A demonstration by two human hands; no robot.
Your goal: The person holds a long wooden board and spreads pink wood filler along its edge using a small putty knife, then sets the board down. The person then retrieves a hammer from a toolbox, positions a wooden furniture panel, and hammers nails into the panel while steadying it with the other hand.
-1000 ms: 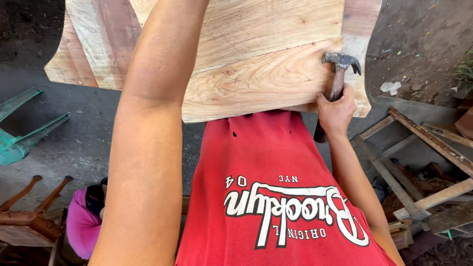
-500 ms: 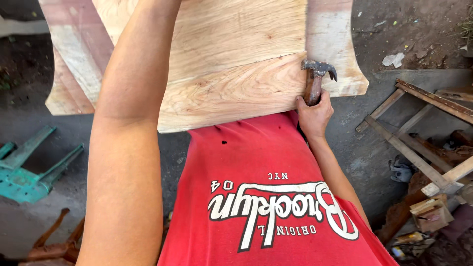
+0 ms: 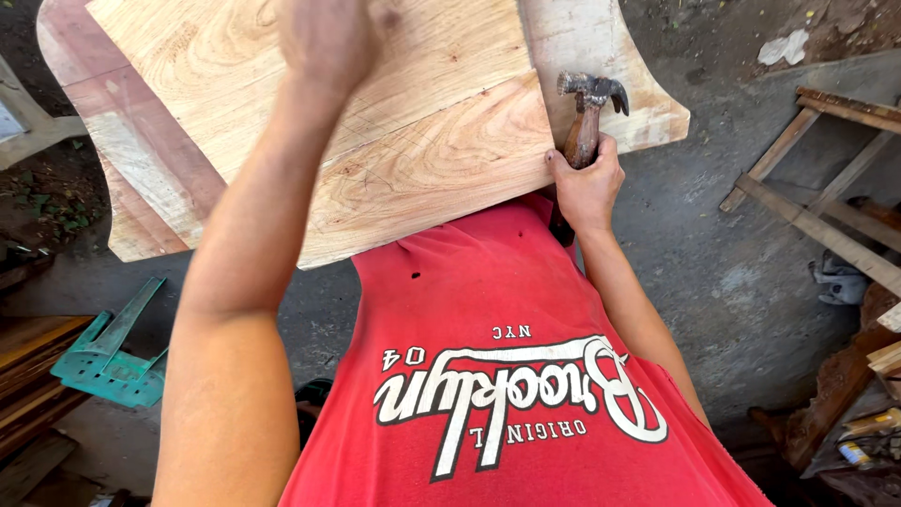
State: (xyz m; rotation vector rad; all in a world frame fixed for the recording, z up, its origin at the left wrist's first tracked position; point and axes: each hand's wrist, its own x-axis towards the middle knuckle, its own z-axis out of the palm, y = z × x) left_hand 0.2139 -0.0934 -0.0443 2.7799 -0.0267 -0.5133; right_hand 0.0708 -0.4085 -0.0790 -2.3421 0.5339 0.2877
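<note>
I stand in a rough woodworking yard or workshop. Beneath me is a bare, dusty concrete floor (image 3: 751, 272). Loose timber battens (image 3: 826, 225) lie scattered to one side, stacked planks (image 3: 23, 352) to the other, beside a green metal bracket (image 3: 108, 352). Shaped wooden boards (image 3: 413, 160) and a claw hammer (image 3: 587, 117) fill my view.

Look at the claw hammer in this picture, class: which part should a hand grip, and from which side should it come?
Grip the claw hammer on its wooden handle, below the metal head, coming from below on the person's side. It stands head-up against the edge of the pale wooden board, so only the handle is free to wrap. The right hand holds it just so; the left hand rests on the board.
</note>
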